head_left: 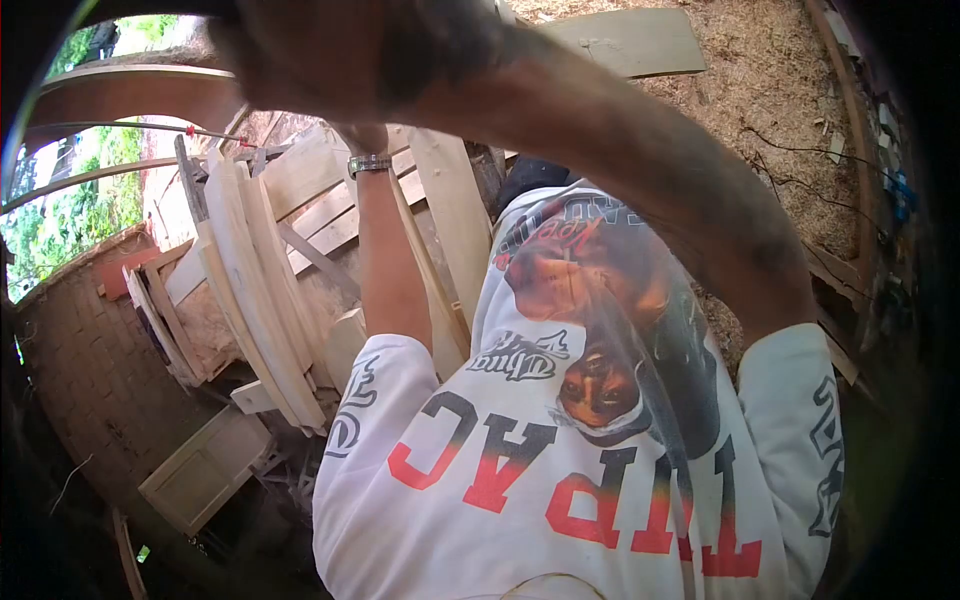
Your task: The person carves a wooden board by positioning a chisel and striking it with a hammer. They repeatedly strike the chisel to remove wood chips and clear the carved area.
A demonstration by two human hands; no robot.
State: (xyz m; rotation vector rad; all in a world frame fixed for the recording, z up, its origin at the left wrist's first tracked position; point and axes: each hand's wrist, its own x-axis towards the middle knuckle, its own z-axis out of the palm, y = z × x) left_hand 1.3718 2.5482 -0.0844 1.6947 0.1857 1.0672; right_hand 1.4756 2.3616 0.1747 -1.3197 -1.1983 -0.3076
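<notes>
My right arm reaches across the top of the view. My right hand (310, 55) is large, dark and blurred at the upper left, close to the camera, and its fingers cannot be made out. My left forearm points up, with a watch (369, 165) on the wrist. Only a small part of my left hand (362, 135) shows above the watch; the rest is hidden behind my right hand. Whether either hand holds anything is not visible. Pale wooden boards (450, 200) lie beyond and beside my left forearm.
Long curved wooden pieces (255, 290) stand stacked at the left. A panelled wooden piece (205, 465) is at the lower left, near a brick surface (90, 350). A wide board (630, 42) lies on shavings-covered ground (740, 90) at the upper right. Dark wires cross the right side.
</notes>
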